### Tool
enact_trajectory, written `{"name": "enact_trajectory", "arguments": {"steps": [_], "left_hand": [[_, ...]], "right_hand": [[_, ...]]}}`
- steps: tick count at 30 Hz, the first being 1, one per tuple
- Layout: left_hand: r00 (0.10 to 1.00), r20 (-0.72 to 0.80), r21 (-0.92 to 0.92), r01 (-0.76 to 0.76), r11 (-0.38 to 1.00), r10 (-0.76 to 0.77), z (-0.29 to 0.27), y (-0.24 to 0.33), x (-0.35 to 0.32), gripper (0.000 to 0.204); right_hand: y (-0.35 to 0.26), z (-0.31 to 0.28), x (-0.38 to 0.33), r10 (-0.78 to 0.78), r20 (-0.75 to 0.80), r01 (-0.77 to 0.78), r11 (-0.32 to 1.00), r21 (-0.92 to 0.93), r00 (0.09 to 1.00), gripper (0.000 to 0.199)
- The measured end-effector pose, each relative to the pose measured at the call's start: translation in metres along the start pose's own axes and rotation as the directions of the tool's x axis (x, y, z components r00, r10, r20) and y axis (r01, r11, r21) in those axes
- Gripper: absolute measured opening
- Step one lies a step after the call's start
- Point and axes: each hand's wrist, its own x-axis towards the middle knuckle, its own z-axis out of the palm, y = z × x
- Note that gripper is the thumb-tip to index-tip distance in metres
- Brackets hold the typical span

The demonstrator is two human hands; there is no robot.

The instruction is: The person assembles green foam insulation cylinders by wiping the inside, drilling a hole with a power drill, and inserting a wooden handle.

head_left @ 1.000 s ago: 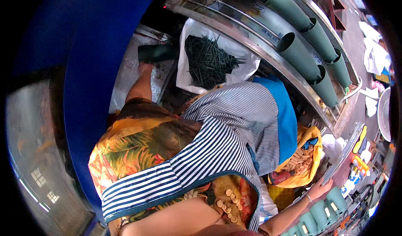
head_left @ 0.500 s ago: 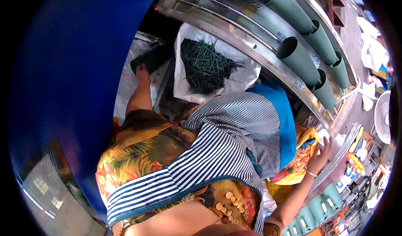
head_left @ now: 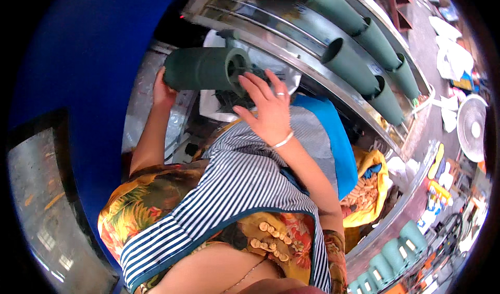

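A dark green plastic cylinder (head_left: 195,67) is held up sideways in front of me, its round recessed end turned to the right. My left hand (head_left: 164,88) grips its left end from below, with most of the fingers hidden behind it. At the recessed end is my right hand (head_left: 270,109), fingers spread. Its fingertips overlap the rim, and I cannot tell whether they touch it. Behind and below the cylinder stands a white bag (head_left: 209,106) with thin dark green strips (head_left: 229,102) inside, partly covered by the cylinder and my right hand.
A metal-framed table (head_left: 307,59) carrying several green tubes (head_left: 349,67) runs across the upper right. A yellow bag (head_left: 383,171) of small orange-brown pieces sits right of my lap. More green cylinders (head_left: 396,255) stand lower right, near a white fan (head_left: 471,127). A blue surface (head_left: 88,85) fills the left.
My left hand has lifted the green cylinder up and to the right from beside the white bag. My right hand has swung in from the far right to the cylinder's end.
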Motion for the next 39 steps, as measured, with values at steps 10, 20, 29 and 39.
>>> {"name": "enact_trajectory", "arguments": {"steps": [10, 20, 29, 39], "left_hand": [[0.864, 0.333, 0.008, 0.398, 0.917, -0.378, 0.041, -0.148, -0.004, 0.042], [0.788, 0.407, 0.036, 0.491, 0.870, -0.462, 0.037, -0.132, -0.010, 0.040], [0.834, 0.552, 0.185, -0.090, 0.979, -0.028, 0.128, -0.048, -0.063, 0.048], [0.891, 0.447, 0.670, -0.396, 0.628, 0.085, 0.286, -0.025, 0.082, 0.058]], "right_hand": [[0.005, -0.006, -0.030, 0.304, 0.073, -0.291, 0.944, -0.154, 0.950, 0.061], [-0.030, -0.020, -0.041, -0.034, 0.061, 0.056, 0.906, -0.419, 0.998, 0.065], [0.020, -0.032, -0.020, 0.180, -0.406, -0.209, 0.978, -0.026, 0.896, 0.055], [0.115, -0.097, -0.084, 0.311, -0.599, -0.412, 0.910, -0.035, 0.737, 0.040]]}}
